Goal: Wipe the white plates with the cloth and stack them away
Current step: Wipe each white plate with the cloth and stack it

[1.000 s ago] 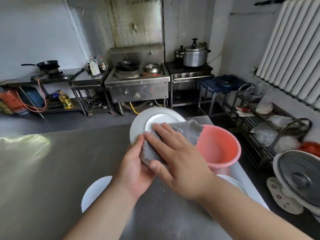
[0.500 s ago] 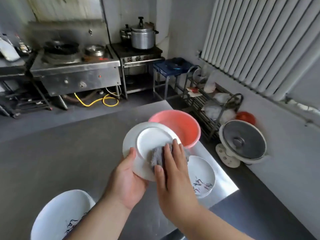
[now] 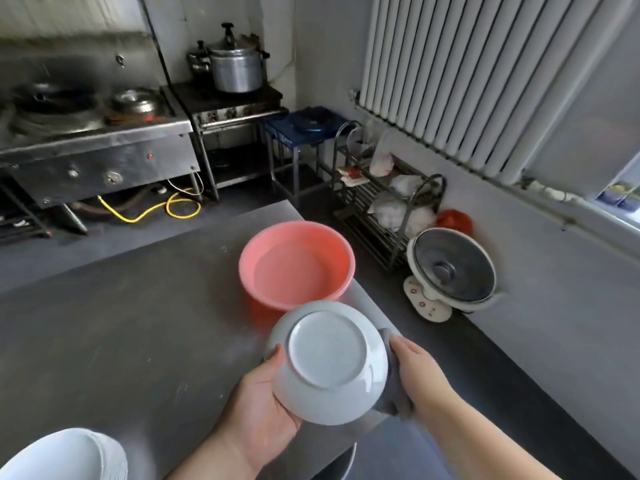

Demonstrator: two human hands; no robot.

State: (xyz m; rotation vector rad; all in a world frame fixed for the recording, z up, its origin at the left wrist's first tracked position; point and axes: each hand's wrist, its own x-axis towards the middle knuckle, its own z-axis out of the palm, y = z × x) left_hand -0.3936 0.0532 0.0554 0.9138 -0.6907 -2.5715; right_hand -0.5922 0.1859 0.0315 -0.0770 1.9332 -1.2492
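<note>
One pink basin (image 3: 298, 261) on steel table (image 3: 121, 323). Far down-left of basin – one stack of white plates (image 3: 69, 455), number in it unclear. Near side of basin: two hands, one plate (image 3: 327, 362), one cloth (image 3: 393, 393). There left hand (image 3: 263, 410) grips plate by left rim, thumb over edge, fingers hidden. Plate off table, upside down, foot ring facing camera; round – no long axis. At its right rim, cloth bunched in curled right hand (image 3: 419, 375).

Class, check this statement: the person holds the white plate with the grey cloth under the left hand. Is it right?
No: in the head view the grey cloth lies under the right hand, against the white plate; the left hand holds it bare.
</note>
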